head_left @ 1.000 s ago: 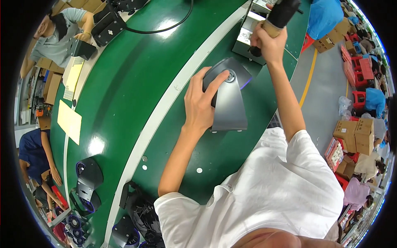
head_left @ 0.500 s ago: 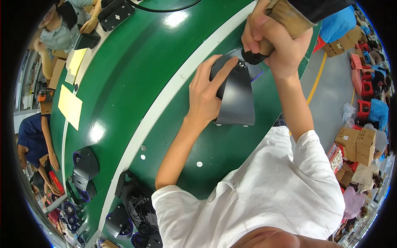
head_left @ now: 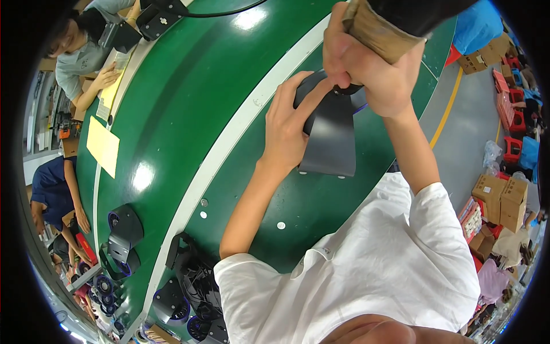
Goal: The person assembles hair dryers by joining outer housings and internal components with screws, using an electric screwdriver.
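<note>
A dark grey and black housing [head_left: 329, 143] with a flat tapering panel lies on the green table. My left hand [head_left: 286, 123] grips its rounded left side, thumb behind the panel and a finger stretched toward the top end. My right hand [head_left: 378, 71] is wrapped round a thick black power screwdriver [head_left: 382, 28] banded with tan tape. The tool slants down to the housing's top end, close to my left fingertip. My right fingers hide most of its lower end, so I cannot see the bit meet the part.
A white strip [head_left: 197, 180] divides the green table [head_left: 166, 126]. Similar black housings [head_left: 125, 229] stand at the left, others [head_left: 171, 301] near black cables [head_left: 197, 281] at lower left. Yellow sheets [head_left: 103, 146] lie across from me, where co-workers sit. Cardboard boxes [head_left: 513, 200] stand beyond the aisle at right.
My right hand and the screwdriver have come slightly left and lower over the housing, covering the tip. A co-worker's hand at upper left now rests on the yellow sheet. The view has shifted slightly.
</note>
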Motion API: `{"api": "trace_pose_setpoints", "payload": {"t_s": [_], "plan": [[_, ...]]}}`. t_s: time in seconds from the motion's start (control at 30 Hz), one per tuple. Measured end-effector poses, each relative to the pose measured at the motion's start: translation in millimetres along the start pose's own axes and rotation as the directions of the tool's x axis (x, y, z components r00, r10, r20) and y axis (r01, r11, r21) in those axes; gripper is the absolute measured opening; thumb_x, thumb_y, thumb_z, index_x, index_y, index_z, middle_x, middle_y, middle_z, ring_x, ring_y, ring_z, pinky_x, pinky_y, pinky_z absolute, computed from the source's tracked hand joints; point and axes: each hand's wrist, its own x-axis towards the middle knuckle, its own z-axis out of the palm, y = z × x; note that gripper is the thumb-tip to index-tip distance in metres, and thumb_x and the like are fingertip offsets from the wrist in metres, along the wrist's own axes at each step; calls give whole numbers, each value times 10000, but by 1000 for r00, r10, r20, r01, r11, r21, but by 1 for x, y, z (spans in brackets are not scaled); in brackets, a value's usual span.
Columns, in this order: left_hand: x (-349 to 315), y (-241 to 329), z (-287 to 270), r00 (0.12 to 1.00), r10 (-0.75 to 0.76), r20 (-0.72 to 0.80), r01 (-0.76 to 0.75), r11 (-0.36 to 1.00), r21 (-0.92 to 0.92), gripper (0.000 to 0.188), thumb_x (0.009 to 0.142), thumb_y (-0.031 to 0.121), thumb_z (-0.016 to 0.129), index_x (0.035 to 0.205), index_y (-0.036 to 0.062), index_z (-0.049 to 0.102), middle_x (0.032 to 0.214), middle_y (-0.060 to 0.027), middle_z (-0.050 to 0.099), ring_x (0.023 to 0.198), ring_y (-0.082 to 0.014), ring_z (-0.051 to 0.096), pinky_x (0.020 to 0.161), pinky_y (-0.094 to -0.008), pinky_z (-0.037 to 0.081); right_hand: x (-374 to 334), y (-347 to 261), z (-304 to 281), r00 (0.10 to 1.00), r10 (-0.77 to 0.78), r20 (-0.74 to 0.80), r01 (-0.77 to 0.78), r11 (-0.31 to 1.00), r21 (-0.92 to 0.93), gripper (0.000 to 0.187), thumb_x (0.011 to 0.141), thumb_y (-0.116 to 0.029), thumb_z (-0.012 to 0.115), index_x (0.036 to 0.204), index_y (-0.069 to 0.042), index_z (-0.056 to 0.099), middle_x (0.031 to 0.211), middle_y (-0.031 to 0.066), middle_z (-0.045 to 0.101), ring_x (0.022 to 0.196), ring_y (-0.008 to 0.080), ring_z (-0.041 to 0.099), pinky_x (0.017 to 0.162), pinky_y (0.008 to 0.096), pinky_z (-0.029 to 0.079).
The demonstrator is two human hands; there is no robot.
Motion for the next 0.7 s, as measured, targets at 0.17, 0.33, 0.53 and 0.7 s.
{"api": "trace_pose_setpoints", "payload": {"t_s": [0.17, 0.33, 0.53, 0.7], "plan": [[11, -1, -11, 968, -206, 141, 231, 955, -187, 598, 680, 142, 758, 1253, 144, 586, 1203, -151, 536, 1018, -303, 576, 840, -394, 501, -2, 10, -17, 998, 28, 64, -40, 977, 208, 662, 720, 46, 619, 1323, 35, 347, 696, 35, 544, 555, 116, 524, 521, 245, 412], [-19, -22, -7, 546, -646, 534, 654, -70, -753, 509, 852, 226, 687, 1316, 108, 513, 1231, -160, 536, 1062, -281, 586, 897, -397, 503, 7, 26, -46, 985, -83, -149, 130, 930, 343, 565, 783, 28, 610, 1303, 23, 389, 677, 51, 552, 494, 124, 516, 461, 257, 410], [-49, 1, 8, 282, -536, 795, 599, -549, -583, 618, 942, 460, 488, 1367, 20, 401, 1226, -198, 539, 1090, -321, 590, 897, -475, 511, 33, 70, -105, 876, -8, -483, -26, 998, -64, 589, 798, 17, 590, 1330, 23, 335, 624, 53, 520, 426, 126, 478, 419, 256, 400], [-54, -16, 17, 353, -215, 911, 466, -803, -370, 669, 951, 561, 351, 1312, 5, 440, 1160, -177, 576, 1028, -352, 596, 846, -481, 525, 30, 99, -97, 873, -259, -412, 150, 949, -278, 247, 803, -13, 552, 1003, 24, 413, 601, 74, 507, 434, 149, 485, 432, 277, 411]]}}
